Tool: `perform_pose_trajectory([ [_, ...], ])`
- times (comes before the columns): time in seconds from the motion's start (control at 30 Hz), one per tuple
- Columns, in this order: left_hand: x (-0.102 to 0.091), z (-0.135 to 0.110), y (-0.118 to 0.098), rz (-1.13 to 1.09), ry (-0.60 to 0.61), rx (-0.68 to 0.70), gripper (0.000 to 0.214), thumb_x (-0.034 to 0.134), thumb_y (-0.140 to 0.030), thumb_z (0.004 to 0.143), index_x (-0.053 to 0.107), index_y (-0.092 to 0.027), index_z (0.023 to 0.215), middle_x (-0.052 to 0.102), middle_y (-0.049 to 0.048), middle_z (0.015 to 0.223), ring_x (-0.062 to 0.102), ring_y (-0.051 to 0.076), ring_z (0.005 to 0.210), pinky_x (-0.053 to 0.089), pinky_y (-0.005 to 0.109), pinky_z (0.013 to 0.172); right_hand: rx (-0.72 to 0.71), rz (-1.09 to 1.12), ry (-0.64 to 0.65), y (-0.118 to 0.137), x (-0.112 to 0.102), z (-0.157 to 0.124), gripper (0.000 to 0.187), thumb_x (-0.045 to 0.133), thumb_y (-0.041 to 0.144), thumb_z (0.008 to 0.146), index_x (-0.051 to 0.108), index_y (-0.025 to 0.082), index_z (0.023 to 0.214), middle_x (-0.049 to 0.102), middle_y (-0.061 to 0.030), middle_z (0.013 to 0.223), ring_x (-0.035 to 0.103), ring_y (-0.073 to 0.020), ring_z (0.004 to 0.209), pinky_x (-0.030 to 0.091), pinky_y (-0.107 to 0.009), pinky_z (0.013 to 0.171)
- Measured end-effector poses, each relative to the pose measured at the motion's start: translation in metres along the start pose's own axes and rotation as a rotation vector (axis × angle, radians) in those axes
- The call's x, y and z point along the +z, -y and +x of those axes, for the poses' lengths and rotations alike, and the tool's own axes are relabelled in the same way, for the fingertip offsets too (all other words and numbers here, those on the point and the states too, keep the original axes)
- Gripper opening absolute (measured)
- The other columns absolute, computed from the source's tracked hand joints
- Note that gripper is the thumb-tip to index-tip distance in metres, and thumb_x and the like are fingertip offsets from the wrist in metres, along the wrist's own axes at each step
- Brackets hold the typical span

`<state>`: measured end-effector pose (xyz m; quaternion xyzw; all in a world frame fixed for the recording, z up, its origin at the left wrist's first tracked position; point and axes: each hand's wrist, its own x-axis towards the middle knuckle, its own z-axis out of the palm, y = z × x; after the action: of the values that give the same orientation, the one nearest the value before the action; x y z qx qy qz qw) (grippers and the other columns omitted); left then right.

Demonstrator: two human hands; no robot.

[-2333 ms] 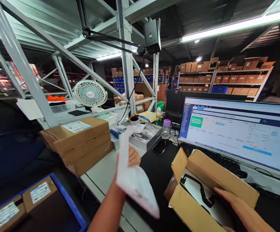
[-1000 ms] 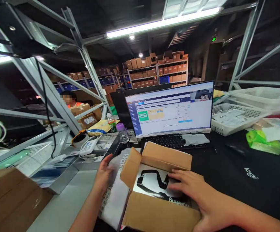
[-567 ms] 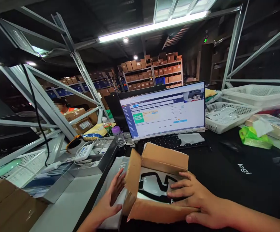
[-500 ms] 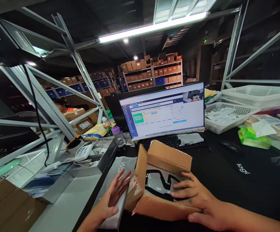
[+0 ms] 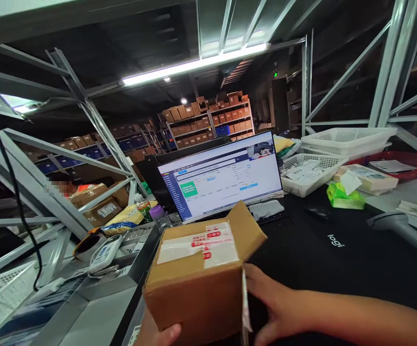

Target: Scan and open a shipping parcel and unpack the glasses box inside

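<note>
A brown cardboard box is tipped on its side in front of me. White tape with red print runs across its upper face, and one flap sticks up at the far right corner. My left hand grips the box from below at the lower left, its thumb on the near face and its fingers hidden. At the box's open right side is my right hand, thumb and fingers apart, fingertips partly hidden behind the flap edge. The inside of the box faces away from view.
Behind the box stands a monitor. A grey divided tray lies to the left. On the right are white baskets, a green tissue pack, a mouse and a grey scanner. A person is at the far left.
The box has turned from upright, with its opening and a dark printed item inside showing, onto its side. My left hand has closed on it from below; my right hand has moved to the opening.
</note>
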<state>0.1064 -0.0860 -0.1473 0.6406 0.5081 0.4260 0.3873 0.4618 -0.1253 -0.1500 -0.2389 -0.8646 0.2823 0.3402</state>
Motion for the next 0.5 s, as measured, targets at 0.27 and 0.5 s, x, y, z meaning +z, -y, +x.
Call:
perform_pose_trajectory([
  [0.27, 0.012, 0.015, -0.121, 0.691, 0.223, 0.473, 0.117, 0.086, -0.059, 0.053, 0.031, -0.039, 0.155, 0.040, 0.0108, 0.154, 0.041, 0.045, 0.137, 0.034, 0.063, 0.115, 0.159, 0.103, -0.064, -0.061, 0.006, -0.017, 0.071, 0.082, 0.042, 0.073, 0.059, 0.025, 0.139, 0.060, -0.0114, 0.144, 0.058, -0.0336, 0.127, 0.040, -0.050, 0.113],
  [0.5, 0.034, 0.030, -0.129, 0.832, 0.366, 0.483, 0.115, 0.085, -0.058, 0.057, 0.030, -0.037, 0.156, 0.042, 0.0143, 0.150, 0.048, 0.042, 0.131, 0.044, 0.056, 0.108, 0.189, 0.248, 0.058, -0.074, -0.001, -0.026, 0.091, 0.088, 0.059, 0.056, 0.063, 0.023, 0.136, 0.058, -0.0090, 0.146, 0.050, -0.0363, 0.136, 0.035, -0.048, 0.117],
])
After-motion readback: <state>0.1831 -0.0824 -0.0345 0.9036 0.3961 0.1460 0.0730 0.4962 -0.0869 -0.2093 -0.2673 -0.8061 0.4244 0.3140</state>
